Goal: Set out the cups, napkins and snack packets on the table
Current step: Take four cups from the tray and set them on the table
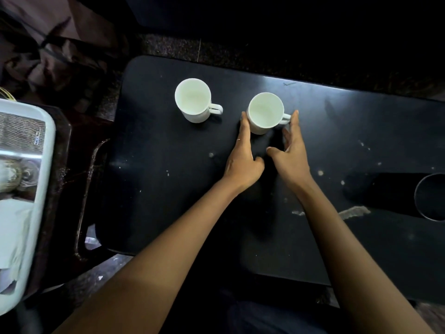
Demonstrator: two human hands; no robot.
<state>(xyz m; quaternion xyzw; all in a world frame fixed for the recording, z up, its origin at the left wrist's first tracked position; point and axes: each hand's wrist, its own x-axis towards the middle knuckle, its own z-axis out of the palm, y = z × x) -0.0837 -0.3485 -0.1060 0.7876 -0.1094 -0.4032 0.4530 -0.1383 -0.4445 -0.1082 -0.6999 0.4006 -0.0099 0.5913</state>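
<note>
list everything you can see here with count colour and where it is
cups: 2, white, empty, upright on the far half of the table, handles pointing right; the second cup stands right of the first
table: 1, black, speckled with pale marks, fills the middle of the view
tray: 1, pale, at the left edge beside the table, holding packets and paper that are too blurred to count
round dark opening: 1, black, at the table's right edge; cannot tell what it is
cloth: 1, dark brownish, on the floor at top left
left hand: 1, fingers open, fingertips against the second cup's left side
right hand: 1, fingers open, fingertips by that cup's handle
</note>
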